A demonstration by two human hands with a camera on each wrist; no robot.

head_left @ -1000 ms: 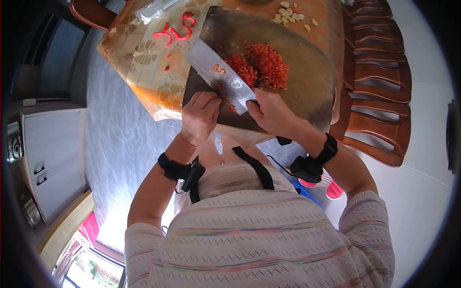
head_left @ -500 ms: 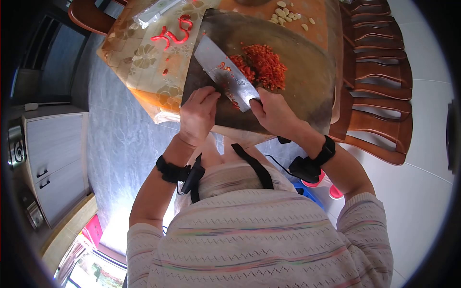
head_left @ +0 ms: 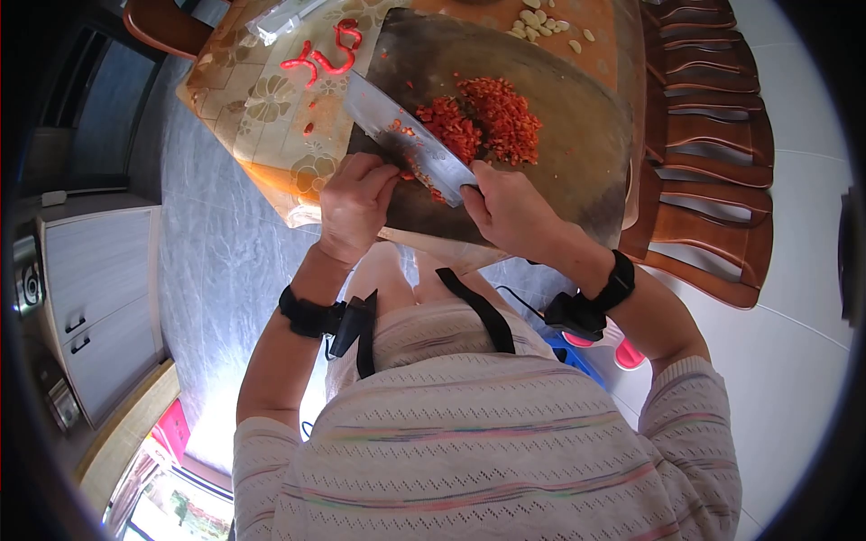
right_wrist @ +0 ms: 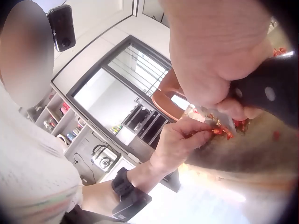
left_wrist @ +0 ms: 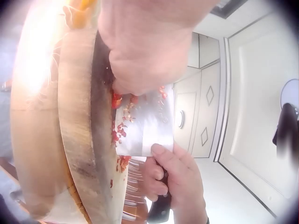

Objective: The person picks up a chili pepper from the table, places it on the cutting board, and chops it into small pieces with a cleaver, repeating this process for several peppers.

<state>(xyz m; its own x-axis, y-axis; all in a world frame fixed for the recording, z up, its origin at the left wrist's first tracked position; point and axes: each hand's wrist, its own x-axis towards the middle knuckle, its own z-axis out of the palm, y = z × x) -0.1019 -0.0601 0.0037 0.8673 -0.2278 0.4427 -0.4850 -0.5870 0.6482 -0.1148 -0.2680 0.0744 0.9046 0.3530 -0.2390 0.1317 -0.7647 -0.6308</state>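
Note:
My right hand (head_left: pixel 514 209) grips the black handle (right_wrist: pixel 264 93) of a cleaver, whose broad blade (head_left: pixel 408 142) slants over the left part of a thick wooden chopping board (head_left: pixel 577 194). Bits of red chili cling to the blade's face. At the near left of the blade, my left hand (head_left: pixel 354 206) pinches a small piece of red chili (right_wrist: pixel 217 132) between thumb and fingers, close beside the steel. Beyond the cleaver lies a heap of finely chopped red chili (head_left: pixel 507 122), partly split in two. More chopped bits lie along the cutting edge in the left wrist view.
Whole red chilies (head_left: pixel 337 69) lie on the patterned tablecloth (head_left: pixel 271 99) left of the board, near a plastic-wrapped item (head_left: pixel 281 20). Peeled garlic cloves (head_left: pixel 532 29) sit behind the board. Wooden chairs (head_left: pixel 713 185) line the right side.
The cleaver rose slightly to the right, away from the left fingers, then came back leftward. My left hand has shifted a little left, and red chili now shows at its fingertips.

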